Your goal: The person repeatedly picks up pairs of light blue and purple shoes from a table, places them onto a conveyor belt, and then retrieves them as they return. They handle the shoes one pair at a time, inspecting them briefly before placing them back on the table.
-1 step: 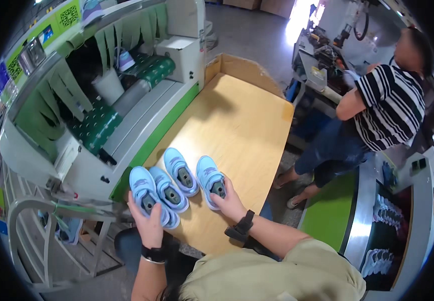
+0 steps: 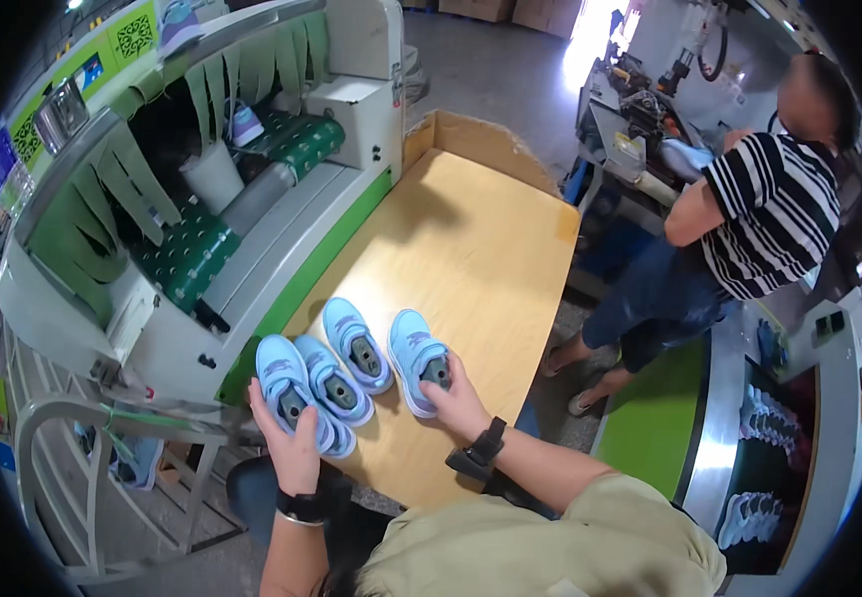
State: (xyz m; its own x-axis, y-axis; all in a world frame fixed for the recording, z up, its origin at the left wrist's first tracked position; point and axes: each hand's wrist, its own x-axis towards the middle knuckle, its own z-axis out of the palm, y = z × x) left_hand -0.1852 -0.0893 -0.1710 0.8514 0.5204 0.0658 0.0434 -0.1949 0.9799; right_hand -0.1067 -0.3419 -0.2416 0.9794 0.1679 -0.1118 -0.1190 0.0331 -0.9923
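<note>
My left hand [image 2: 291,443] is wrapped around the heel of a light blue sneaker [image 2: 280,360] at the left of a group on the wooden tabletop [image 2: 480,249]. Part of another pale blue shoe [image 2: 338,441] shows just beside its heel. Two more light blue sneakers, a nearer one [image 2: 336,383] and a farther one [image 2: 356,343], stand close together in the middle. On the right, my right hand [image 2: 461,403] grips the heel of a separate light blue sneaker [image 2: 414,348], thumb at its opening. Dark inserts fill the shoes' openings, and their toes point away from me.
Left of the tabletop runs a machine with a green dotted conveyor [image 2: 192,254] and hanging strips [image 2: 117,184]. Cardboard [image 2: 480,134] edges the far end. A person in a striped shirt [image 2: 774,214] works at right, near a shoe rack [image 2: 749,517].
The view has shifted slightly. My hands keep their grip on the same two sneakers. At right, a pale blue item has come into view by the other person's hands.
</note>
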